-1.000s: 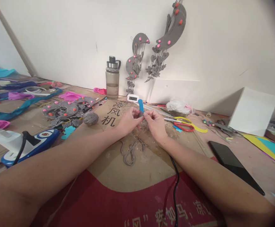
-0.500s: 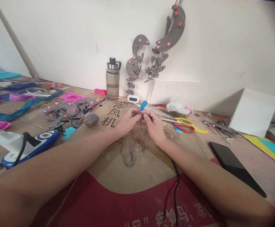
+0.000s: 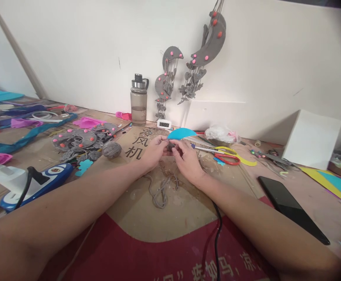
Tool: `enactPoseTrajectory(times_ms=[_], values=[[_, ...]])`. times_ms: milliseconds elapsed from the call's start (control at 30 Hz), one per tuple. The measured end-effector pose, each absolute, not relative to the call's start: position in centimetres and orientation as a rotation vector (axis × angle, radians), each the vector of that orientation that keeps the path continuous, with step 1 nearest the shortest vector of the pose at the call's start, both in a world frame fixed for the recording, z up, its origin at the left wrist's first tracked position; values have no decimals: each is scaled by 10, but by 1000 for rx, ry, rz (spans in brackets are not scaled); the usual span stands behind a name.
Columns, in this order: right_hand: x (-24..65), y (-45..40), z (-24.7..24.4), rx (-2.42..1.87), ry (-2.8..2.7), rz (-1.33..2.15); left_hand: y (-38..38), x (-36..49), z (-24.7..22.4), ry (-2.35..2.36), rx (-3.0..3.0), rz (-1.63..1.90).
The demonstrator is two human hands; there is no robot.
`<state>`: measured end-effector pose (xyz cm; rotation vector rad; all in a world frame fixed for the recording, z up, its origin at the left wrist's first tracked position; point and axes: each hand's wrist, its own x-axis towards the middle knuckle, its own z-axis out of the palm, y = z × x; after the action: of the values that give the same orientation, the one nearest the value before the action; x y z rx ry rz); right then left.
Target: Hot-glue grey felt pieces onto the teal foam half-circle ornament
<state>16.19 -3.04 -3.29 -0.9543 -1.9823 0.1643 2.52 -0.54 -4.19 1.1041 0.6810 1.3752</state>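
My left hand (image 3: 158,149) and my right hand (image 3: 186,158) meet above the cardboard, fingers closed on a small dark grey piece (image 3: 170,145) between them. A curved blue felt piece (image 3: 182,134) shows just beyond the fingertips; whether the fingers touch it is hard to tell. Grey yarn (image 3: 160,195) lies in loose loops on the cardboard below my hands. To the left sits a ball of grey yarn (image 3: 111,149). Scissors with red and yellow handles (image 3: 228,158) lie right of my right hand.
A water bottle (image 3: 138,100) and a small digital clock (image 3: 164,124) stand near the wall. Grey moon ornaments (image 3: 209,45) hang there. A phone (image 3: 290,207) lies at right, a blue power strip (image 3: 38,183) at left. A black cable (image 3: 218,234) runs under my right forearm.
The blue felt piece now appears broad and lies more sideways, where before it stood narrow and upright. The dark grey piece shows between my fingers. The view has shifted slightly.
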Motion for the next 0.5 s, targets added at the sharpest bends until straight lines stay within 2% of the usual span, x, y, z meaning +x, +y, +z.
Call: enactPoseTrajectory(times_ms=[500], values=[[162, -29, -38, -980, -1917, 294, -5, 18, -32, 644, 959, 1501]])
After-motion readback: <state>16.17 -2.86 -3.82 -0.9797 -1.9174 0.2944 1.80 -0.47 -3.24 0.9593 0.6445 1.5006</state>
